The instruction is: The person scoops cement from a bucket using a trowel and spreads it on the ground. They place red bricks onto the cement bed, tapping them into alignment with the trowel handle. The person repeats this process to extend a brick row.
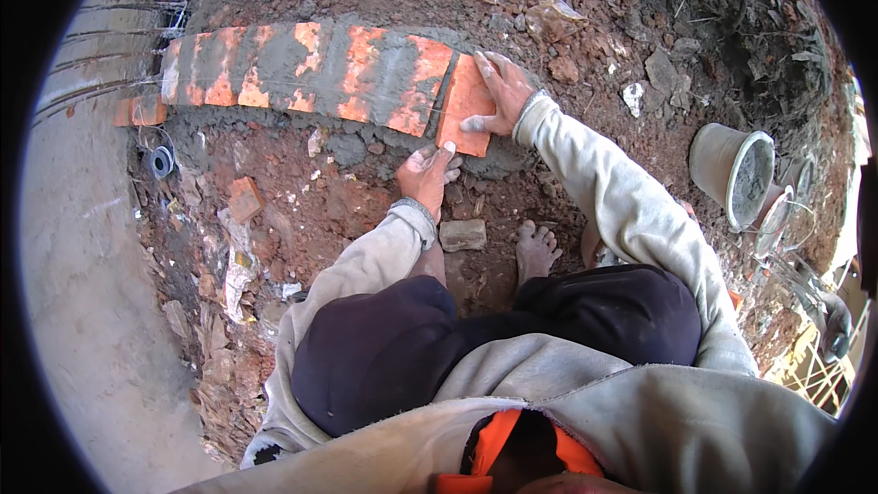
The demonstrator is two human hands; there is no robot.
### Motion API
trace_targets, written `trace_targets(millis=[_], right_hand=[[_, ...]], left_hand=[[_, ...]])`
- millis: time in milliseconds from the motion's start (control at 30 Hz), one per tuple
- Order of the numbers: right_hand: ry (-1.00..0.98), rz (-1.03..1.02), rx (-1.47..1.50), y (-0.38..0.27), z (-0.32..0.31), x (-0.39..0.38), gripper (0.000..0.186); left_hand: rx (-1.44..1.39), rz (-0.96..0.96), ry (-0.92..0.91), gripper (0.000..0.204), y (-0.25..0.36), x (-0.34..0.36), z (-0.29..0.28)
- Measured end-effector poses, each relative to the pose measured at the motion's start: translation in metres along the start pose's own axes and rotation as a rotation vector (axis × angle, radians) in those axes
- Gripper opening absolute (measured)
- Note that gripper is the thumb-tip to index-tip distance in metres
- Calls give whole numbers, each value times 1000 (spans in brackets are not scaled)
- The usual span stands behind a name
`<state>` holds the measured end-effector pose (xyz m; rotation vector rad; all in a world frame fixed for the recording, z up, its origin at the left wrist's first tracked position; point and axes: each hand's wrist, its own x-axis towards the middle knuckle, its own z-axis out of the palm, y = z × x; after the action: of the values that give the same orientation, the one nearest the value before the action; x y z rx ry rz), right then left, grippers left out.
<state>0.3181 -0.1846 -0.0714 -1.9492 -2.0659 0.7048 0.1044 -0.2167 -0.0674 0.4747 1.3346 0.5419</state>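
The brick (462, 96) lies to the left of the right hand (508, 96) and just beyond the left hand (425, 178), which comes up to its near end. Its long axis runs away from the person, about in line with the long edge of the end brick in the row (357, 59), so it lies across the row's length. A narrow dark gap parts the two; whether they touch lower down, I cannot tell. The row curves off to the left of both hands, its top smeared with grey mortar.

The right hand is the nearer, being partly on the brick: it is partway open, with the thumb spread over the top face toward the near end and the fingers at the right side toward the far end. It appears to have hold of the brick that way. The left hand is half curled, its thumb tip at the brick's near left corner. Whether its fingers grip anything is hidden.

Grey mortar (501, 162) shows below the right hand, past the brick's near end. A block (463, 235) lies on the soil nearer the person than the left hand, beside a bare foot (537, 252). A bucket (718, 165) lies tipped well to the right of the right hand, and a spool (161, 162) rests well to the left of the left hand.
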Motion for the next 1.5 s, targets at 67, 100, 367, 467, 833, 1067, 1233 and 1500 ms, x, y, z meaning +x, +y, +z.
trace_targets(millis=[67, 100, 367, 467, 833, 1067, 1233, 1500], right_hand=[[54, -14, 79, 8, 5, 1, 104], [87, -40, 60, 13, 8, 5, 95], [-22, 50, 28, 9, 7, 10, 99], [-73, 80, -8, 6, -7, 22, 99], [-121, 156, -43, -5, -9, 16, 98], [-133, 176, -29, -7, -25, 13, 94], [214, 182, 272, -5, -129, -95, 66], [-39, 1034, 82, -32, -144, -396, 45]], left_hand=[[9, 23, -4, 43, 2, 6, 1], [-1, 26, -5, 42, 7, 14, 0], [-56, -23, 10, 34, 10, 11, 5], [-40, -18, -3, 34, 5, 13, 1], [31, -1, 24, 32, 4, 20, 4], [193, 29, -7, 35, 9, 24, -2], [992, 875, 37, 31, 33, 7, -11], [1346, 1609, -217, 26, 1, 29, 4]])
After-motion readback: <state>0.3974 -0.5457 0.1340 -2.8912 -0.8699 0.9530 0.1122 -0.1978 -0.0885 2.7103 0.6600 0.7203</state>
